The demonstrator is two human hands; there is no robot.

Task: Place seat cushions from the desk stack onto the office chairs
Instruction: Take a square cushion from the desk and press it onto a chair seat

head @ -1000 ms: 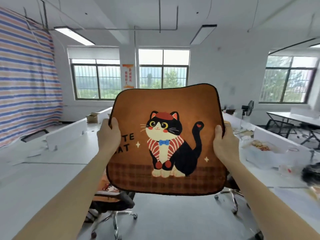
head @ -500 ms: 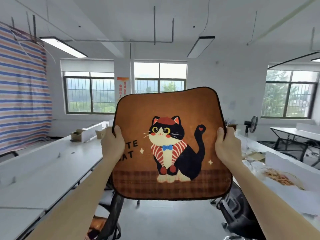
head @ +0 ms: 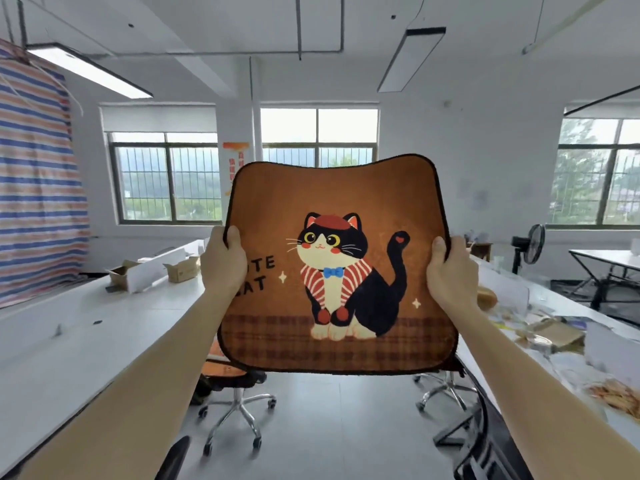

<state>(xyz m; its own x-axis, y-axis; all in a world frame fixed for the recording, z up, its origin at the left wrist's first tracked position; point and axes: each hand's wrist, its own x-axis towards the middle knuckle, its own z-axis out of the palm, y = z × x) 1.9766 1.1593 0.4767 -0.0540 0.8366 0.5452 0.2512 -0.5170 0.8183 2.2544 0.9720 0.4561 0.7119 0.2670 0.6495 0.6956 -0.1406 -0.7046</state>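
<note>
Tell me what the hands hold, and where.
Both grip one cat cushion: left hand on its left edge, right hand on its right edge.

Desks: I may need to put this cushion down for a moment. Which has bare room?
The left desk is bare from its near edge up to the cardboard boxes at the far end. The right desk is crowded with paper and food litter. Both hands hold the cushion.
</note>
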